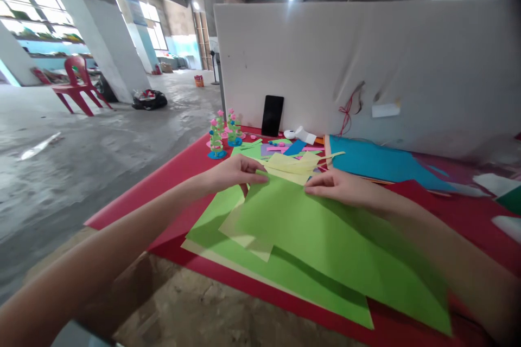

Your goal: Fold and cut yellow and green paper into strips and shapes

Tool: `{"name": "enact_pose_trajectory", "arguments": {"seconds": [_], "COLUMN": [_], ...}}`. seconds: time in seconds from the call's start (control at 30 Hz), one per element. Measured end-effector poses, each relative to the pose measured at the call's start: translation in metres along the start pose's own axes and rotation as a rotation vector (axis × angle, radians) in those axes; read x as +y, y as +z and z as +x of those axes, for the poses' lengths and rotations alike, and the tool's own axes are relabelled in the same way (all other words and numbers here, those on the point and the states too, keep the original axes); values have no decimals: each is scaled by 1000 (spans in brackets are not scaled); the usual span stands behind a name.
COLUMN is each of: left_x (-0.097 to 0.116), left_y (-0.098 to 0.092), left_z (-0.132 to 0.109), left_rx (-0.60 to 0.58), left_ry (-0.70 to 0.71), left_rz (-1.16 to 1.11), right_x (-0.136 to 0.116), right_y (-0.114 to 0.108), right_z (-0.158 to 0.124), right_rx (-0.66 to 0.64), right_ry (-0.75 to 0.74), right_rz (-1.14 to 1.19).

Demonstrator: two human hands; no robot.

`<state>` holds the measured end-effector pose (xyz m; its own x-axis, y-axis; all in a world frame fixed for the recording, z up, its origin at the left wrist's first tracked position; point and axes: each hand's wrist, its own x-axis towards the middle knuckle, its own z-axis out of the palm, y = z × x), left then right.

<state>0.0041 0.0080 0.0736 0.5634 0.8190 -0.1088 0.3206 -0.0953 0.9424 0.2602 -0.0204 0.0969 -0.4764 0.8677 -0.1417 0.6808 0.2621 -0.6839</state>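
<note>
Green paper [317, 227] is pinched between thumb and fingers of both hands, the left hand [238, 172] at its far left corner, the right hand [334, 185] along the same edge, above another green sheet [211, 222] on the red-covered desk [163, 190].

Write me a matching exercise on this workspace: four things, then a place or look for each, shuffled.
1. upper green sheet
2. black device
3. red chair
4. left flower model

A. on the grey floor
B. far edge at the left hand and right hand
C. blue base, pink top
D. standing before the white panel

Pairs: 1-B, 2-D, 3-A, 4-C
</note>
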Motion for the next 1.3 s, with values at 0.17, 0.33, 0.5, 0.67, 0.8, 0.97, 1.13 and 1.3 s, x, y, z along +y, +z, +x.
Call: {"name": "enact_pose_trajectory", "arguments": {"seconds": [0.17,0.33,0.5,0.67,0.8,0.97,1.13,1.3], "left_x": [-6,-7,-6,-4,-3,-10,-26,-26], "left_y": [20,46,62,68,62,41,10,4], "left_z": [-7,-2,4,7,9,4,-7,-8], "left_rx": [-76,56,104,111,130,206,304,389], "left_ry": [93,170,170,154,101,45,0,67], "left_rz": [407,511,561,604,629,670,697,658], "right_x": [7,7,4,4,2,5,10,10], "right_y": [21,43,50,54,54,49,39,36], "right_z": [9,6,5,4,2,3,2,0], "right_rx": [39,110,166,185,232,271,263,249], "right_ry": [-17,-67,-72,-71,-69,-49,-32,-26], "right_rz": [15,-16,-74,-105,-142,-165,-167,-151]}}
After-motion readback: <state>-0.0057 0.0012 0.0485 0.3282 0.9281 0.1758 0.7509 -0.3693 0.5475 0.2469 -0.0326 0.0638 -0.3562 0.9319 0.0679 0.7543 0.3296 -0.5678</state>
